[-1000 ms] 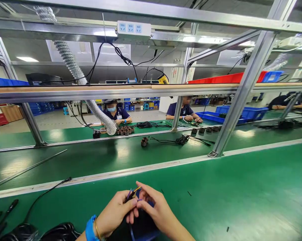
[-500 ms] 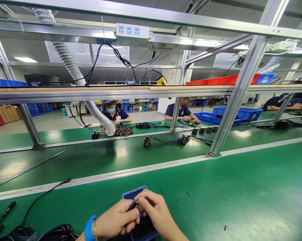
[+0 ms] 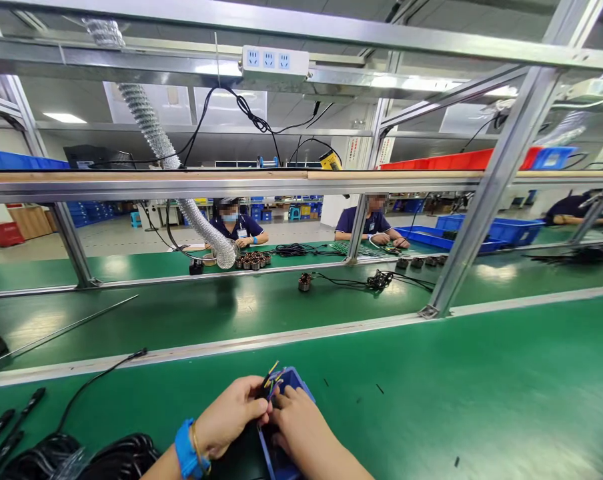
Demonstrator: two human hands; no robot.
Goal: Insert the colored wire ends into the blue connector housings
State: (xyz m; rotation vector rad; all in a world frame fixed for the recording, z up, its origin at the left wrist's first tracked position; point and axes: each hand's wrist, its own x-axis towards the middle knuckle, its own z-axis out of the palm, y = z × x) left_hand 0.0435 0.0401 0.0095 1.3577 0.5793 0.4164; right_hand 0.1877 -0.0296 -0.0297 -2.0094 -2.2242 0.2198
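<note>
Several thin coloured wires (image 3: 273,377), yellow, green and purple among them, stick up from the fingers of my left hand (image 3: 239,412), which is closed on them over the left edge of a small blue bin (image 3: 267,448). A blue band is round that wrist. My right hand (image 3: 299,421) reaches over the bin, close beside the left, its fingers bent down and partly hidden. Whether it holds anything does not show.
Coiled black cables (image 3: 124,457) lie at the lower left, with a cable end (image 3: 140,352) near the metal rail (image 3: 221,350). An upright post (image 3: 496,180) stands to the right. Across the bench, two people sit near copper-wound parts (image 3: 254,260).
The view has shifted a little. My right hand has moved down over the bin, away from my left fingertips. The wires now fan out above my left hand.
</note>
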